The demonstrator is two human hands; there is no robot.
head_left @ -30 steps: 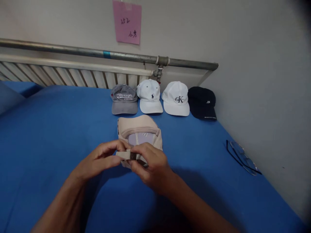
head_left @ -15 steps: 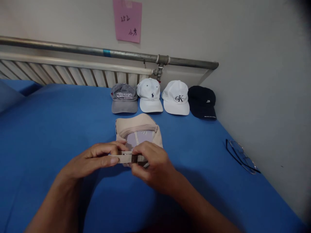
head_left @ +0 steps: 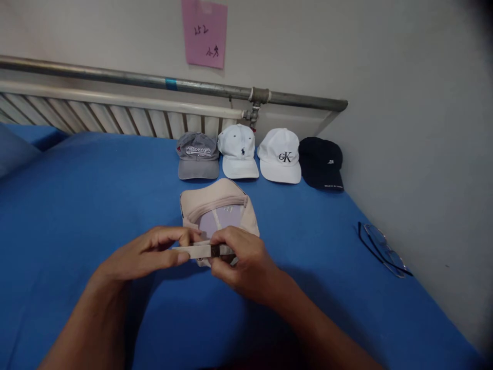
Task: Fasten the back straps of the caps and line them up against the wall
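A beige cap [head_left: 213, 198] lies with its inside facing up and its brim pointing away from me. Its back strap [head_left: 199, 251] runs between my hands, passing through a dark buckle [head_left: 214, 250]. My left hand [head_left: 154, 252] pinches the strap's left part between thumb and fingers. On the other side, my right hand [head_left: 246, 257] is closed round the strap by the buckle, and its fingers hide part of the cap's back edge. Pale lavender lining and some light lettering show inside the crown.
A grey cap [head_left: 198, 156], a pale cap [head_left: 239, 152], a white cap [head_left: 280, 155] and a black cap [head_left: 321, 163] stand in a row on the blue sheet [head_left: 96, 205]. Eyeglasses [head_left: 385, 250] lie at the right edge. Behind are a radiator [head_left: 131, 119] and a metal pipe [head_left: 115, 73].
The beige cap has tilted slightly, its brim shifting a little to the left. Both hands keep their grip on the strap, and the buckle sits slightly farther right in view.
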